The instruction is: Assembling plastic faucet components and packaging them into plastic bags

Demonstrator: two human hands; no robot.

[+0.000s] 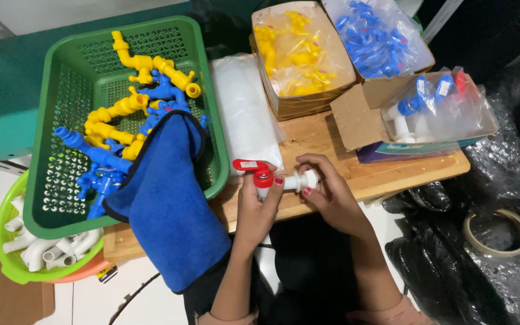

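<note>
We see the left hand (259, 204) clasping a white plastic tap with red handle (264, 174). The right hand (326, 192) pinches its threaded white end, fingers closed, above the wooden table (320, 135).

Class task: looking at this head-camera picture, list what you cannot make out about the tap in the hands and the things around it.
- Tap: its middle hidden by left hand and right hand.
- Green basket: parts beneath blue cloth hidden.
- White pipes: mostly covered by basket.

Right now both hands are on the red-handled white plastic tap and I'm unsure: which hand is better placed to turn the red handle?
Left, probably. The left hand already grips the red handle end of the white plastic tap, while the right hand steadies its white threaded end.
</note>
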